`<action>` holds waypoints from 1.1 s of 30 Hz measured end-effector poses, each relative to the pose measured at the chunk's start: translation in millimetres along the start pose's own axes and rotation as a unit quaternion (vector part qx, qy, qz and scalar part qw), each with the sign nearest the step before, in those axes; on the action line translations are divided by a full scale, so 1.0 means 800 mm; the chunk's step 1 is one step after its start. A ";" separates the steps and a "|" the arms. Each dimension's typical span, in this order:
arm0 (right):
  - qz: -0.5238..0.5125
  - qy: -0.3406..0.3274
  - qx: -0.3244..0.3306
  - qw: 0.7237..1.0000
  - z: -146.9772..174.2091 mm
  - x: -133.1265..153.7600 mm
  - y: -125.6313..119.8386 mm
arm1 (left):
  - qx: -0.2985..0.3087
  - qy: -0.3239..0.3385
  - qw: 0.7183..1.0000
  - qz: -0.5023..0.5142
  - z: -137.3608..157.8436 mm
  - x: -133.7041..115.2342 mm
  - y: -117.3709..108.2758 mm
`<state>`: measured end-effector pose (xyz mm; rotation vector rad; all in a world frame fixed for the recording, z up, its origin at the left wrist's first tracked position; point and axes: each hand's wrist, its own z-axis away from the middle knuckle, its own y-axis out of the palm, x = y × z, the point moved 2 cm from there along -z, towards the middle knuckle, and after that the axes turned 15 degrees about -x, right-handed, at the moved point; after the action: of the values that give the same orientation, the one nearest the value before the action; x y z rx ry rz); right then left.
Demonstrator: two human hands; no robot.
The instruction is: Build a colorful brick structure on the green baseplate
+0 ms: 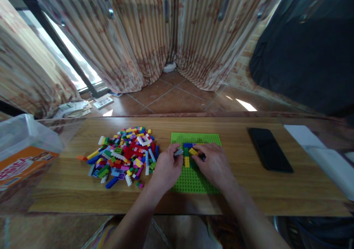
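Observation:
A bright green studded baseplate [190, 182] lies on the table in front of me. My left hand [169, 164] is over its left edge, fingers closed around a small grey brick [178, 152]. Over the right half, my right hand [212, 163] pinches a yellow brick [193, 151]; a dark piece [202, 157] shows by its fingers, and I cannot tell if it is held. Between the hands, a blue brick [188, 145], a dark green brick [186, 152] and another yellow brick [187, 162] sit on the plate. My right hand partly hides other bricks there.
A heap of mixed colourful bricks [124, 155] spreads over the left part of the wooden table [91, 201]. A black phone [269, 149] lies to the right, near white paper [318, 153]. A clear plastic box [26, 142] with an orange label stands at far left.

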<state>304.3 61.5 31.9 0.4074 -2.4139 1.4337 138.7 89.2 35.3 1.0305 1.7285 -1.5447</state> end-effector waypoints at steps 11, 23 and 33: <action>0.008 -0.013 0.016 1.000 -0.001 -0.003 -0.001 | 0.004 0.002 0.999 -0.035 0.002 -0.005 -0.001; -0.009 -0.004 -0.008 1.000 -0.004 -0.008 -0.005 | 0.015 0.003 0.999 -0.043 0.004 -0.008 -0.002; -0.014 0.017 -0.029 0.999 -0.004 -0.014 -0.003 | 0.011 0.028 0.998 -0.061 0.003 -0.009 -0.001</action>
<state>316.0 63.9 30.8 0.3970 -2.4069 1.3453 141.9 85.6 41.2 1.0044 1.8463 -1.6281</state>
